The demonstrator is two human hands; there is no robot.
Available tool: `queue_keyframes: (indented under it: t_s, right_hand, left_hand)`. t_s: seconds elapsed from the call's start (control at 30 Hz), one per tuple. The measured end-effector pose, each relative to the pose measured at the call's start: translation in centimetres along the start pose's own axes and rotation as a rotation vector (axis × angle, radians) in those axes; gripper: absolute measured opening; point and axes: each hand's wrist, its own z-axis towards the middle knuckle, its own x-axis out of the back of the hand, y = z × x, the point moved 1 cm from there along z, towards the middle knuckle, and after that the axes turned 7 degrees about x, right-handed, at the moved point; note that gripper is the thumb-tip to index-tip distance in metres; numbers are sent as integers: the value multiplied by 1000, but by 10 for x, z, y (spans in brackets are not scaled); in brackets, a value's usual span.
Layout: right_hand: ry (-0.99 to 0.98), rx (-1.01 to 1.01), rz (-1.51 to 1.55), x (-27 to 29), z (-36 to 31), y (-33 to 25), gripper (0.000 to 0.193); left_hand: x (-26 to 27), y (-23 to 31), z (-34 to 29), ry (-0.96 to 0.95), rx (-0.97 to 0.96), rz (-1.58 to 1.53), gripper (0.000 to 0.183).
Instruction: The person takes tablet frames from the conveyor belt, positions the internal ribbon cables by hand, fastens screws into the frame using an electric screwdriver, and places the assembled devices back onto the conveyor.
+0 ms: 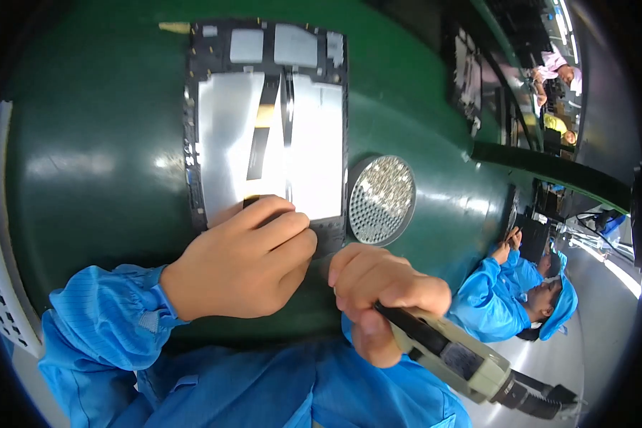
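A tablet-like device lies with its inside showing: a dark frame, silvery plates, and a black-and-yellow flat ribbon strip down the middle. My left hand rests on its near end, fingers curled and pressed together at the strip's lower end; whatever is under the fingertips is hidden. Just right of it, my right hand is wrapped round a grey-beige and black electric screwdriver. Its cable end points to the lower right, and the tip is hidden by my fist. Beside the device sits a round dish of small screws.
The green table carries everything. A white slotted tray edge stands at the far left. To the right, a co-worker in blue sits at the bench near a dark curved bar. More people are farther back.
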Motion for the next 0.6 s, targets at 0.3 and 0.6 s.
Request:
queue_keyframes:
  t_s: [0.3, 0.6]
  right_hand:
    - [7, -31, -22, 18, -18, -9, 36]
    - [296, 25, -219, 86, -15, -36, 34]
  left_hand:
    - [-10, 18, 3, -22, -94, 156, 15]
    - [1, 38, 7, 24, 120, 158, 17]
